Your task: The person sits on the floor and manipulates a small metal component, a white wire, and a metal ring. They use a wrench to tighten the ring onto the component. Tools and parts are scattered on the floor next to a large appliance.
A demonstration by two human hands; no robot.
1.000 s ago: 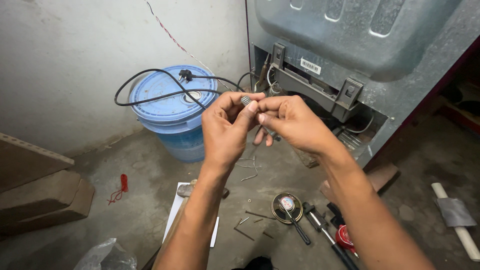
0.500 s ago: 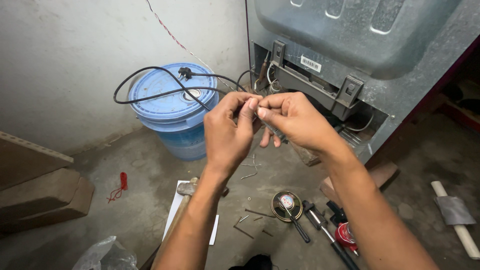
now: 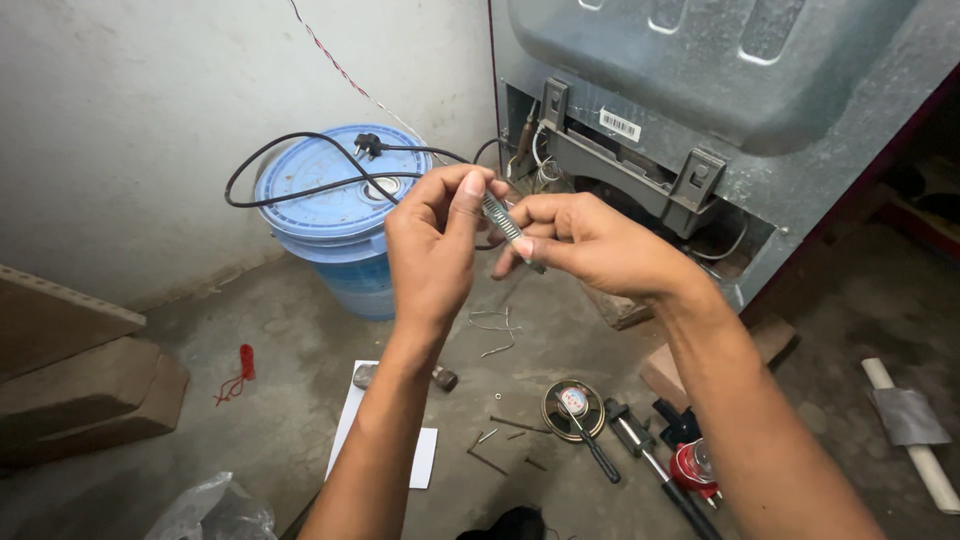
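Both my hands are raised in front of me, meeting at a small grey ribbed tool [image 3: 505, 228], thin and flat like a little file or blade. My left hand [image 3: 435, 245] pinches its upper end between thumb and fingers. My right hand [image 3: 585, 245] grips the lower end, which pokes out slanted below the fingers. Behind the hands stands the grey metal back of an appliance [image 3: 720, 90] with a black bracket [image 3: 625, 165] and loose wires at its base.
A blue lidded bucket [image 3: 340, 215] carries a black power cord and plug [image 3: 368, 145]. On the concrete floor lie a white sheet [image 3: 385, 440], a round tin [image 3: 572, 408], screwdrivers [image 3: 640, 455], a red object [image 3: 695, 465], bricks [image 3: 90, 390] and a wrapped white pipe [image 3: 910, 430].
My hands have drifted slightly lower and apart, and the ribbed tool now shows slanted between them. The camera has barely shifted.
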